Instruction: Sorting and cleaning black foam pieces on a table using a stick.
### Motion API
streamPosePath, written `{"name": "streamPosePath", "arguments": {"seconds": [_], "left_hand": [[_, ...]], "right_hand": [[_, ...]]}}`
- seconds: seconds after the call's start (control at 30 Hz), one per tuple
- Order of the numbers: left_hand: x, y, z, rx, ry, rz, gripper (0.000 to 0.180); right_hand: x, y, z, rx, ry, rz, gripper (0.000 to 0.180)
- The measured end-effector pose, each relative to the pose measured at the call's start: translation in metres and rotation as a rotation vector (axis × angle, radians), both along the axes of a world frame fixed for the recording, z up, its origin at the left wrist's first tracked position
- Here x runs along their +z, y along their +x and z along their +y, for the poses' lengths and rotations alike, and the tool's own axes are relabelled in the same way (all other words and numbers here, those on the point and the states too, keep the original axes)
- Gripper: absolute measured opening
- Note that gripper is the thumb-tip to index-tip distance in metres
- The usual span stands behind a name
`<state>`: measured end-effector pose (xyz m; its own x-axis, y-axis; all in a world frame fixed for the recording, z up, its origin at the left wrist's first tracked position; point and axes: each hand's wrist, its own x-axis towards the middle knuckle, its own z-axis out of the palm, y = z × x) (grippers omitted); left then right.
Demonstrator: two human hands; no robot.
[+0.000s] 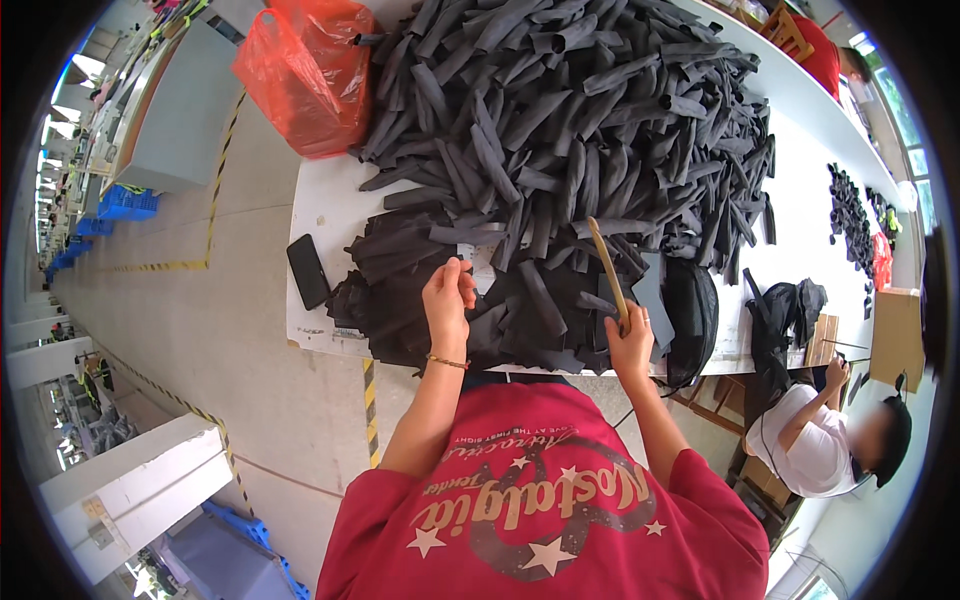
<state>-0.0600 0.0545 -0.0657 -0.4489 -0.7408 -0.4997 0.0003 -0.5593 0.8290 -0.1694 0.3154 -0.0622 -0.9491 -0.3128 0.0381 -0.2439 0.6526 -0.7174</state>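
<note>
covering the white bench (325,190): a large heap of dark grey fabric tubes (570,110) on its far part, and, nearer to the person, flat dark pieces (390,250) in loose layers.
bench sides: a red plastic bag (310,85) stands at the far left corner, a black phone (308,271) lies near the left edge, and a rounded black object (692,315) is at the right.
room: pale floor (275,240) with yellow-and-black tape (370,415), blue crates (128,203) at the left, a cardboard box (895,345) and a co-worker (805,435) in a white top at the right.
left hand (447,293): fingers half curled, above the dark pieces; whether something thin is pinched there, i cannot tell.
right hand (629,345): closed around the near end of a flat wooden stick (608,270).
stick: it slants away from the person, over the near fabric; whether its far tip touches the cloth, i cannot tell.
hard to see: the upper edge cuts off the heap and the red bag; the right palm is hidden; the black object's kind is not clear.
</note>
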Motion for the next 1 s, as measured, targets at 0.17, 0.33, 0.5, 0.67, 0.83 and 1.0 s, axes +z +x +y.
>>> {"name": "streamPosePath", "arguments": {"seconds": [0.17, 0.33, 0.5, 0.67, 0.83, 1.0], "left_hand": [[0.01, -0.014, 0.025, -0.507, -0.498, -0.032, 0.039], [0.055, -0.043, 0.048, -1.145, -1.09, 0.099, 0.076], [0.042, -0.028, 0.041, -1.111, -0.383, 0.023, 0.031], [0.065, -0.001, 0.044, -0.665, -0.436, 0.029, 0.036], [0.09, 0.01, 0.03, -0.38, -0.308, 0.101, 0.037], [0.051, 0.055, 0.04, -0.323, -0.141, 0.037, 0.033]], "right_hand": [[-0.015, -0.016, 0.004, 0.119, 0.019, 0.032, 0.01], [0.033, -0.01, -0.028, 0.411, -0.218, -0.329, 0.018], [0.061, -0.02, -0.084, 0.533, -0.366, 0.013, 0.019], [0.089, -0.032, -0.157, 0.385, -0.392, 0.188, 0.01], [0.114, -0.022, -0.239, 0.386, -0.537, 0.229, 0.012], [0.131, -0.079, -0.325, 0.115, -0.746, 0.041, 0.025]]}}
